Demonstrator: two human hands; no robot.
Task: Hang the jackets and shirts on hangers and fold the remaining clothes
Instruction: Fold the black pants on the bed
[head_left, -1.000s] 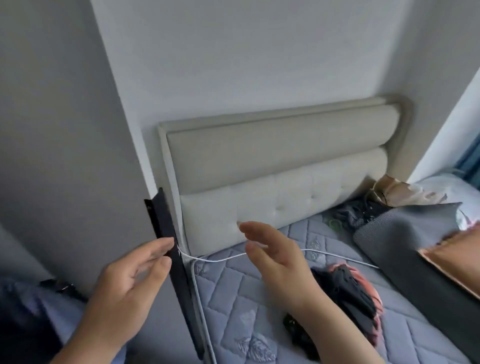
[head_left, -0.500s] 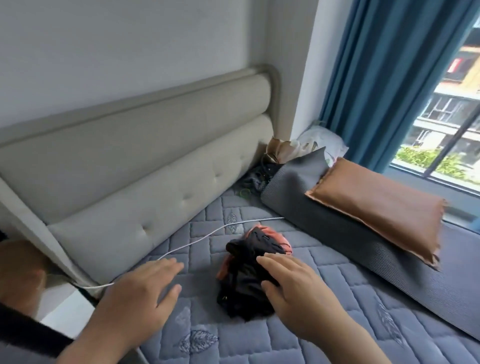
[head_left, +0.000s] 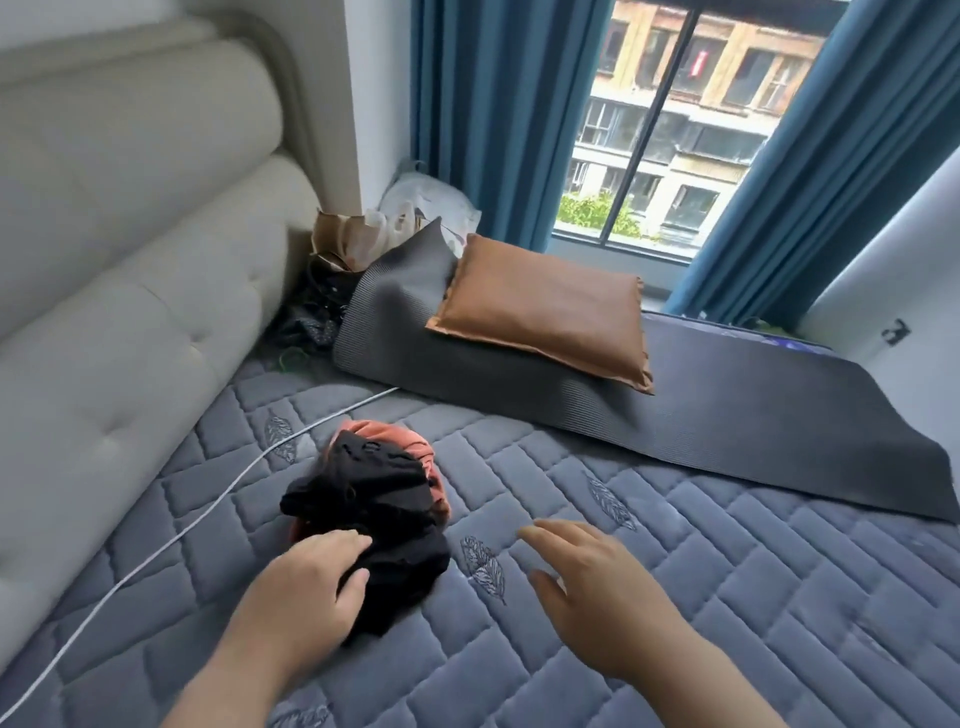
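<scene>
**Fig.** Clothes pile on the bed, near-left of centre. The black garment lies crumpled on top of an orange garment, both just right of a white cable. The left grip grasps the near edge of the black garment, thumb & fingers curled round a fold. The right grip is released, fingers spread, hovering over bare quilting just right of the pile, touching no cloth. We judge the step to be lifting the top piece for sorting. To do it well, we lift w/ both grips, shake it out to tell shirt from sth. to fold, & keep clear of the cable.
</scene>
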